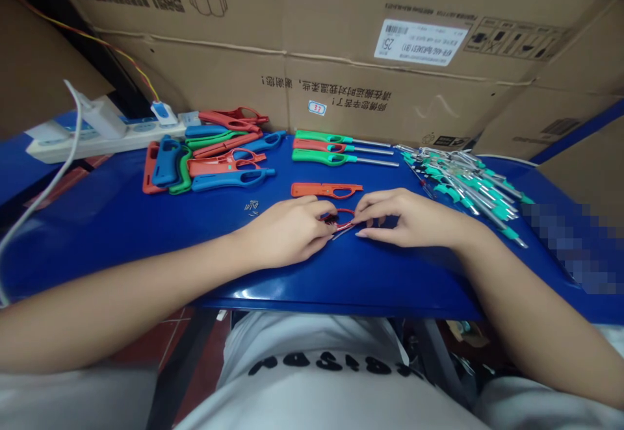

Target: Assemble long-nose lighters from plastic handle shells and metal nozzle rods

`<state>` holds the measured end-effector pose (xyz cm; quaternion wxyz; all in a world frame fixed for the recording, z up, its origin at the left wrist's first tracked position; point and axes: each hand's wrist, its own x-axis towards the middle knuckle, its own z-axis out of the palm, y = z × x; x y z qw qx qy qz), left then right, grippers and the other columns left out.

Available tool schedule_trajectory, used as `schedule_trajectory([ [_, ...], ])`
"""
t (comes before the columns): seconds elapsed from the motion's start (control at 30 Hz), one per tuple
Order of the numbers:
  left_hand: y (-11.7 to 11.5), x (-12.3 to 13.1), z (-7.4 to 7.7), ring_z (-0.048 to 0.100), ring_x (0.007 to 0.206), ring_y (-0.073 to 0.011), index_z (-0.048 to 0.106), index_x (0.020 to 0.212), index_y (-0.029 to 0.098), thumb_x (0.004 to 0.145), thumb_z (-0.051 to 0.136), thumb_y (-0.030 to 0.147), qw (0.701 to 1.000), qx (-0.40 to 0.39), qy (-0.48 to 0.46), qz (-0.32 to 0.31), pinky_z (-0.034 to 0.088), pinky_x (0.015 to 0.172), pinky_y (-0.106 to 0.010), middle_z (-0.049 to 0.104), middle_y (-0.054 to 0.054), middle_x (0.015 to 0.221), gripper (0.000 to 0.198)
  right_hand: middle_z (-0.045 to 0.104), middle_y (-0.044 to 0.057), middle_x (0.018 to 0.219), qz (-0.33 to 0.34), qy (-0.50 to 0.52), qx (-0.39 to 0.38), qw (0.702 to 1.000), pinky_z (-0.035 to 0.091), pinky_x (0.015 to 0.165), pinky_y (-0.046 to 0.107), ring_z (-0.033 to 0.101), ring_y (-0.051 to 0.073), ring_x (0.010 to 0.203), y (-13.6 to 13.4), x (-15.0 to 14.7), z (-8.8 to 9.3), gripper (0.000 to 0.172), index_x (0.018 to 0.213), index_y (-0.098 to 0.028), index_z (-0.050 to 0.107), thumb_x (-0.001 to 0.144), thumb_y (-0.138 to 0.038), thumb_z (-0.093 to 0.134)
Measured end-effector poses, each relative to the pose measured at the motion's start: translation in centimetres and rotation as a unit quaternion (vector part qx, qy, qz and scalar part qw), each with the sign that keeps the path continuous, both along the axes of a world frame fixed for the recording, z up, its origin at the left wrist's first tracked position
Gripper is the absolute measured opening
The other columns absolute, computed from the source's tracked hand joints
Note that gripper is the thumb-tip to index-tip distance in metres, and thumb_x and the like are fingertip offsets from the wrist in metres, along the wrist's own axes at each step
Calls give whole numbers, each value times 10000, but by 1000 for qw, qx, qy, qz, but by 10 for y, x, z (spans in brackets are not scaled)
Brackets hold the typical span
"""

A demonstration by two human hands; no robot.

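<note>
Cloth shirt (pixel 312 394) below, left grip (pixel 295 228) pinches looped red plastic (pixel 345 226).

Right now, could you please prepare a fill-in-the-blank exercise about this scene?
The glossy tabletop is ____.
A curved red plastic piece shows ____ the left hand and right hand.
The pile of silvery metal tubes is nearer the ____ hand.
Of three long plastic lighters, one is reddish and two are ____.
Answers: blue; between; right; green.

Red casing (pixel 343 226) partly hidden; cardboard (pixel 336 40) cut off above.
</note>
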<state>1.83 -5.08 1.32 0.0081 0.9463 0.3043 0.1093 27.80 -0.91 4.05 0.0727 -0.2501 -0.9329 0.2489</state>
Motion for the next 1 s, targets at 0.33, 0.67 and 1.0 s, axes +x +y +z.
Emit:
schedule_trajectory([
  [0.33,0,0,0,671,1083,-258,775,1086,201,994,510,238,1000,15,8,-5,579,932,-393,684,-104,1210,282,726,74,1088,0,15,-16,1000,551,839,305,686,178,901,1,-1,-1,273,1142,-207,765,940,-336,633],
  [0.67,0,-1,-2,674,1076,-245,776,1087,209,995,507,244,1000,18,2,-8,576,922,-373,673,-93,1243,286,718,79,1090,8,14,-13,1000,550,812,309,678,178,885,0,-4,-3,267,1147,-223,767,939,-324,633],
  [1.0,0,-1,-1,668,1060,-242,776,1080,218,983,541,239,1000,6,-12,-5,567,936,-377,686,-96,1182,256,721,77,1080,13,14,-14,1000,543,805,307,668,173,875,-2,-5,0,284,1182,-228,751,939,-312,630],
])
